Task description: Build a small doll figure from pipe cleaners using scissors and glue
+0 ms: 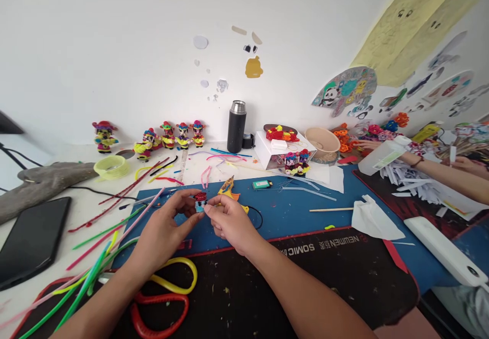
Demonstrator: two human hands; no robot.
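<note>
Between my two hands is a small figurine [200, 203] with a red top and a light blue lower part. My left hand [168, 227] grips it from the left with thumb and fingers. From the right, my right hand [229, 222] pinches at its lower side; the fingertips partly hide it. Just behind my right hand lies a yellow glue gun [228, 186] on the blue mat [294, 217]. Scissors with one yellow and one red handle loop [160, 316] lie under my left forearm. Colourful pipe cleaners [87, 267] spread out to the left.
Several finished figurines [182, 134] stand along the wall. A black thermos [237, 128], a white box [267, 153] and a beige bowl [323, 143] are at the back. A dark phone [34, 242] lies left. On the right, another person's arm [439, 168] reaches in near a plastic bottle [384, 154].
</note>
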